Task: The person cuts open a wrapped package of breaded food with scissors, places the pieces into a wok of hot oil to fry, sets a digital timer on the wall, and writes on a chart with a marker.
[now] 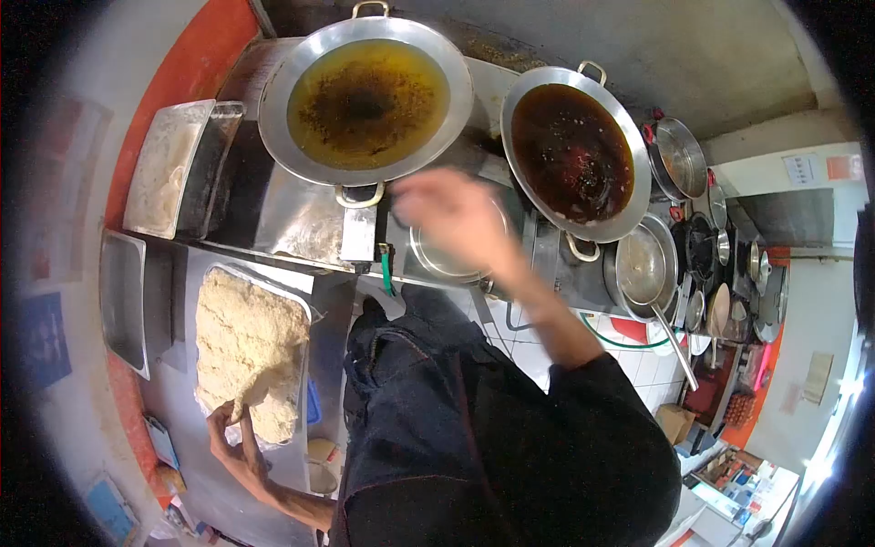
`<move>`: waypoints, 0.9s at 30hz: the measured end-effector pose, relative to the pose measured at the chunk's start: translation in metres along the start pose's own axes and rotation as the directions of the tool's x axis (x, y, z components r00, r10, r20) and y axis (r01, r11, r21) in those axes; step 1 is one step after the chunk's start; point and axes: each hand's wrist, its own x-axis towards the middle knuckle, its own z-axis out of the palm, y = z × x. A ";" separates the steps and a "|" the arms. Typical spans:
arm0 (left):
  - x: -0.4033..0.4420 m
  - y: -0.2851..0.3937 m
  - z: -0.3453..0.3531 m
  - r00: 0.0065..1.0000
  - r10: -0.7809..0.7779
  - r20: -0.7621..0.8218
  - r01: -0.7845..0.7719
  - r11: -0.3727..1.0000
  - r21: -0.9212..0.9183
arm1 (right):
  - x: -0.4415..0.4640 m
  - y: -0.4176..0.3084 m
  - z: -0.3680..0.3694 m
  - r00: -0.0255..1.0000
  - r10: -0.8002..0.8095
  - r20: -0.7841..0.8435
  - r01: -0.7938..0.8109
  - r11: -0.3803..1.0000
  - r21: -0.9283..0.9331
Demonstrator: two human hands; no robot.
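Note:
My left hand (239, 447) is at the near end of a metal tray (308, 319) heaped with a pale, crumb-coated mass (251, 333). Its thumb and fingers pinch a small crumb-coated piece (246, 401), whose inside I cannot make out. My right hand (447, 211) is smeared by motion beside the handle of a wide pan of yellowish oil (365, 109). Dark specks gather in the middle of that oil. To its right stands a second wide pan with dark brown oil (574, 150). Whether the right hand holds anything is hidden by the blur.
A steel pot (638, 264) with a long-handled strainer (674, 342) stands right of the dark oil. Metal trays (169, 169) (126, 296) line the left wall. A round lid (428, 255) lies under my right hand. Several pans (702, 246) crowd the far right.

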 end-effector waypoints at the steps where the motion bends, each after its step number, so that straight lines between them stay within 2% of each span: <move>1: 0.001 0.001 0.001 1.000 0.026 -0.005 -0.026 1.000 -0.003 | -0.008 -0.010 0.038 0.967 -0.229 0.109 0.241 0.964 -0.110; 2: 0.002 0.002 0.001 1.000 0.013 0.006 -0.013 1.000 -0.006 | -0.014 -0.032 0.078 0.926 -0.214 0.310 0.205 0.977 0.061; 3: 0.003 0.003 0.001 1.000 0.023 0.009 -0.023 1.000 -0.008 | -0.018 -0.023 0.125 0.809 -0.471 0.352 0.491 0.870 0.034; 4: 0.003 0.003 0.000 1.000 0.023 0.009 -0.023 1.000 -0.005 | -0.027 -0.032 0.162 0.711 -0.595 0.375 0.561 0.801 0.206; 6: 0.003 0.000 -0.004 1.000 0.029 0.008 -0.029 1.000 -0.002 | -0.042 -0.041 0.226 0.527 -0.679 0.510 0.712 0.681 0.171; 8: 0.000 -0.010 -0.009 0.999 -0.023 0.040 0.023 1.000 0.007 | -0.055 -0.048 0.262 0.424 -0.743 0.518 0.801 0.574 0.168; 11: -0.008 -0.028 -0.015 1.000 0.020 -0.022 -0.020 1.000 0.000 | -0.064 -0.050 0.287 0.416 -0.763 0.494 0.815 0.554 0.169; 12: -0.010 -0.031 -0.017 0.999 0.021 -0.028 -0.021 1.000 -0.002 | -0.065 -0.050 0.293 0.449 -0.774 0.445 0.805 0.567 0.174; 18: -0.018 -0.028 -0.017 0.998 -0.025 -0.061 0.023 0.999 -0.031 | -0.065 -0.041 0.305 0.445 -0.768 0.461 0.809 0.566 0.162; 20: -0.018 -0.030 -0.016 0.997 0.029 -0.069 -0.034 0.997 -0.068 | -0.065 -0.042 0.307 0.449 -0.763 0.466 0.810 0.567 0.148; 27: -0.013 -0.022 -0.014 0.999 0.005 -0.053 -0.008 0.999 -0.051 | -0.062 -0.034 0.311 0.460 -0.770 0.442 0.817 0.562 0.128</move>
